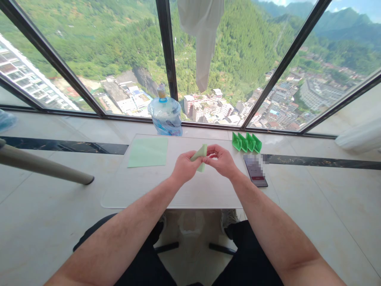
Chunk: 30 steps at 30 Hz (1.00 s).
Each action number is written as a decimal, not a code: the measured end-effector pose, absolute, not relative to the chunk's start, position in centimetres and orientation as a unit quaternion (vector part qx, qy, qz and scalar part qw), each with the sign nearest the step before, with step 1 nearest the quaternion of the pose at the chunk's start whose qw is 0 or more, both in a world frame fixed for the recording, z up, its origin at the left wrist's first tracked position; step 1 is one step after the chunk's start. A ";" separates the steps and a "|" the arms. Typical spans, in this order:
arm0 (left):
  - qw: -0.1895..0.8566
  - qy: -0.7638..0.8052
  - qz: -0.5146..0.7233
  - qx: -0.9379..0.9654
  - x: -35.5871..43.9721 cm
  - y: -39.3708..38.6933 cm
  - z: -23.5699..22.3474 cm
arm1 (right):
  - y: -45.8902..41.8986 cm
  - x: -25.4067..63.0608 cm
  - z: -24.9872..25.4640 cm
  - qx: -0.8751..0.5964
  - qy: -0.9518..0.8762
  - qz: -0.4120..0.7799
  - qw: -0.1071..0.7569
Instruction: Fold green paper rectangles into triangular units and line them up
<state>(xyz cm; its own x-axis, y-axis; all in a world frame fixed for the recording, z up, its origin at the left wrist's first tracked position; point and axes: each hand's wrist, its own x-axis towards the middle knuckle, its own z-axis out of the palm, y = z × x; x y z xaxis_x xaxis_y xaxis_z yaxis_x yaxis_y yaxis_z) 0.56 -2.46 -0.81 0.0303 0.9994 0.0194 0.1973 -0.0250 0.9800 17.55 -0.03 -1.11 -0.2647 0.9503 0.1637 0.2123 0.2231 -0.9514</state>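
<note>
Window (168, 51) behind; before it, the low table (143, 190), with a jug (166, 115) just beyond its far edge. Pale green sheet (148, 152) flat at far left. Left hand (183, 167): thumb and fingers grip the folded paper (203, 151), above mid-table. Right hand (222, 161): curled, fingertips at the paper's right side; pinch or mere contact cannot be told. Phone (256, 172) at right; four green folds (246, 142) beyond it.

Forearms (143, 210) angle inward, left hand (183, 167) and right hand (223, 161) close together, fingers (215, 148) bent.
</note>
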 end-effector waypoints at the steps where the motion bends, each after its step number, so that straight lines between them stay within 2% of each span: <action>1: 0.505 0.519 0.489 0.486 0.7 -2.3 -0.7 | 0.0 17.4 -1.1 -0.432 -0.645 0.476 0.413; 3: 0.580 0.481 0.545 0.367 0.9 -2.1 -0.7 | -0.1 17.3 -1.1 -0.441 -0.620 0.520 0.389; 5: 0.612 0.463 0.559 0.312 0.8 -2.0 -0.9 | -0.2 17.2 -1.2 -0.467 -0.606 0.524 0.374; 11: 0.647 0.454 0.533 0.301 -0.4 -1.8 -1.2 | -0.3 17.9 -0.5 -0.510 -0.607 0.484 0.369; 17: 0.606 0.504 0.513 0.340 -1.2 -1.3 -0.8 | -0.1 18.6 -0.2 -0.514 -0.636 0.488 0.305; 24: 0.577 0.520 0.424 0.465 -2.0 -0.9 -0.1 | 0.5 19.7 -0.5 -0.532 -0.628 0.464 0.328; 30: 0.532 0.527 0.441 0.495 -2.5 -1.1 0.4 | 0.4 20.1 -0.3 -0.494 -0.598 0.531 0.342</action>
<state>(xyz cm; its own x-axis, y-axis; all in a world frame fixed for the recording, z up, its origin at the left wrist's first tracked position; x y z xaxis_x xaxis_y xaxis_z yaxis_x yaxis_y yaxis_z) -2.51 -1.06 0.35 0.0551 0.9908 -0.1239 0.0527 0.1210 0.9913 20.15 0.43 -0.34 -0.2779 0.9536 -0.1157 0.2275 -0.0516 -0.9724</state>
